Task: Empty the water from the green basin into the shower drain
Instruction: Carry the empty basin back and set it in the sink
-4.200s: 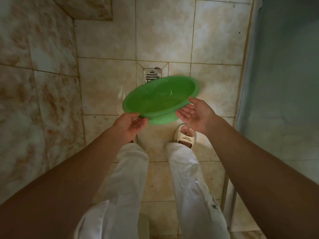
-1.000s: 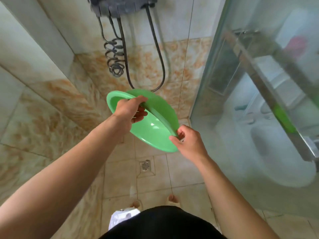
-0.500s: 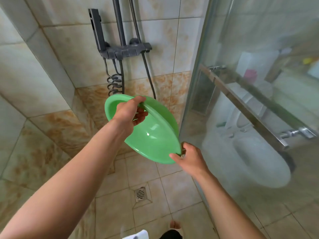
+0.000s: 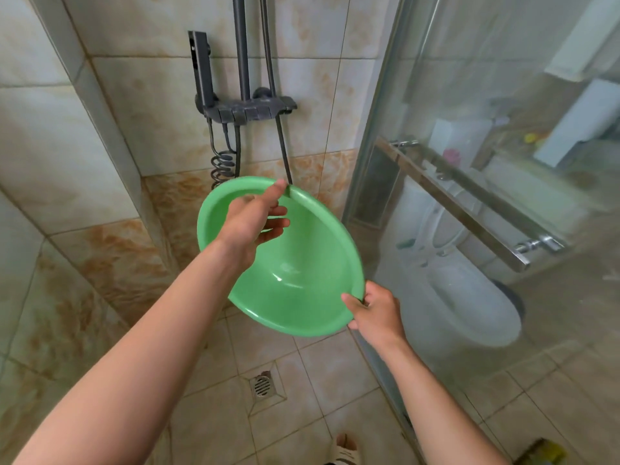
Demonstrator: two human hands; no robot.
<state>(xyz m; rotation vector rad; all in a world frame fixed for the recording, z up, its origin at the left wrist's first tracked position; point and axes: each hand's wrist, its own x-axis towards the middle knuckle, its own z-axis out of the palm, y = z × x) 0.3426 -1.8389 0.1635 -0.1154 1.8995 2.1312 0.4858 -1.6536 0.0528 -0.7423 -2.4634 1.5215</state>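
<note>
The green basin (image 4: 302,280) is held up at chest height, tilted steeply so its hollow faces me; I see no water in it. My left hand (image 4: 250,219) grips its upper rim, thumb over the far edge and fingers inside. My right hand (image 4: 374,308) pinches the lower right rim. The shower drain (image 4: 262,385), a small round metal grate in a square floor tile, lies on the floor below the basin and well apart from it.
A dark shower mixer bar (image 4: 245,107) with hoses hangs on the tiled wall behind the basin. The glass shower door (image 4: 436,162) with a metal handle bar (image 4: 469,209) stands right; a white toilet (image 4: 469,297) shows through it. My sandalled foot (image 4: 344,451) is at the bottom.
The view has tilted further upward, so the drain sits lower in frame. The basin stays tilted in both hands and has shifted slightly right toward the glass door. Earlier it was level over the drain.
</note>
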